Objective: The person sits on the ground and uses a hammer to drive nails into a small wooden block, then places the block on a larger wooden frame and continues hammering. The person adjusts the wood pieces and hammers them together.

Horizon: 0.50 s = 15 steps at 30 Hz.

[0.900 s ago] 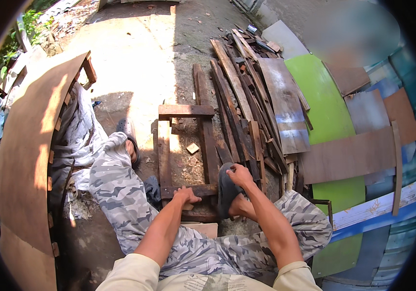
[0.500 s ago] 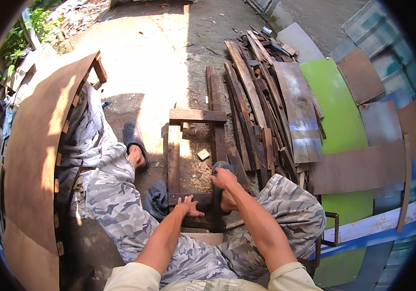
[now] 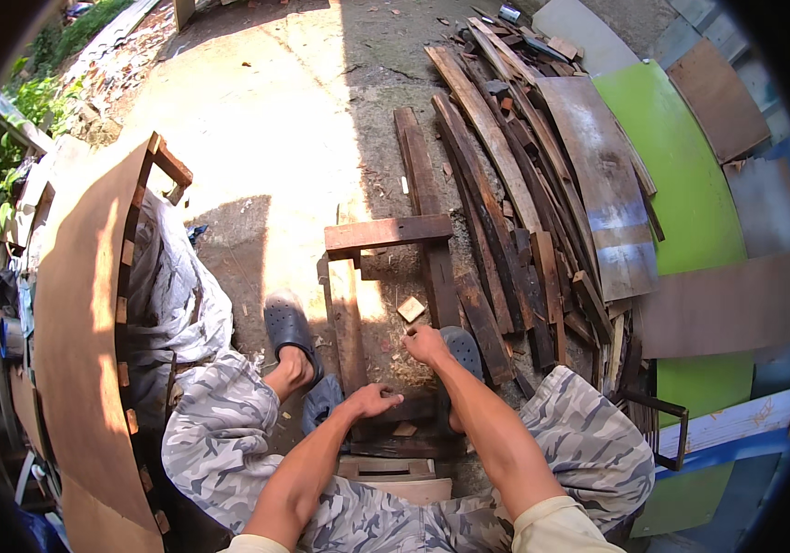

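Between my feet lies a wooden frame of beams: a left beam (image 3: 346,323), a long dark right beam (image 3: 421,170), a far crosspiece (image 3: 388,235) resting across them and a dark near crosspiece (image 3: 418,405). My left hand (image 3: 372,401) hovers at the left end of the near crosspiece, its fingers loosely extended to the right. My right hand (image 3: 426,345) is closed beside my right clog (image 3: 461,350), above scattered wood shavings; whatever its fingers hold is hidden. Just past it sits a small pale wood block (image 3: 411,309). Another wood piece (image 3: 404,429) lies behind the near crosspiece.
Long old planks (image 3: 487,138) are piled on the right, beside a metal-looking sheet (image 3: 598,175) and a green panel (image 3: 681,157). A brown board (image 3: 91,313) on a wooden frame stands at the left, next to white sheeting (image 3: 183,286). My left clog (image 3: 290,323) rests on the concrete.
My left hand has lifted from the near crosspiece, its spread fingers drawing together. My right hand has come off the clog toward the shavings. A wood piece now shows by the near crosspiece.
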Motion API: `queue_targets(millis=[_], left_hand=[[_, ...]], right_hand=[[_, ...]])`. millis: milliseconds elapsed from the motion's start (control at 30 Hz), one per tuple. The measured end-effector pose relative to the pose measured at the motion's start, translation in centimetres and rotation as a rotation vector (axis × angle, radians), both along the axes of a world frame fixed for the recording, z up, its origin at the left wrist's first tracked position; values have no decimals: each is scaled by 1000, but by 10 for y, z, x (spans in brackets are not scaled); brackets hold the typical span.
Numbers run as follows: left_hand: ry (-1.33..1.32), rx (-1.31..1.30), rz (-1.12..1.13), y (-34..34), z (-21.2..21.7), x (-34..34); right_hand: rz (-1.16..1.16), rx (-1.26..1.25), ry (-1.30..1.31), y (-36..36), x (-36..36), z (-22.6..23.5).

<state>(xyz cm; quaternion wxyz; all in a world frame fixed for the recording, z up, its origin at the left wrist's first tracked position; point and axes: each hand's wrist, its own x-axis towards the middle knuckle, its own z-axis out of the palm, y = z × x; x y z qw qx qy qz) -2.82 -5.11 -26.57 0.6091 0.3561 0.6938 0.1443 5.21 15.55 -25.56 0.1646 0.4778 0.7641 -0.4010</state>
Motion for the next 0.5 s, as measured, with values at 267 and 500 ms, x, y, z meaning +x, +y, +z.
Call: queue_targets(millis=[267, 500], left_hand=[[784, 245, 979, 154, 1, -125], [701, 271, 1234, 222, -40, -217]], right_hand=[[-286, -11, 138, 68, -51, -41], [-464, -97, 196, 104, -142, -122]])
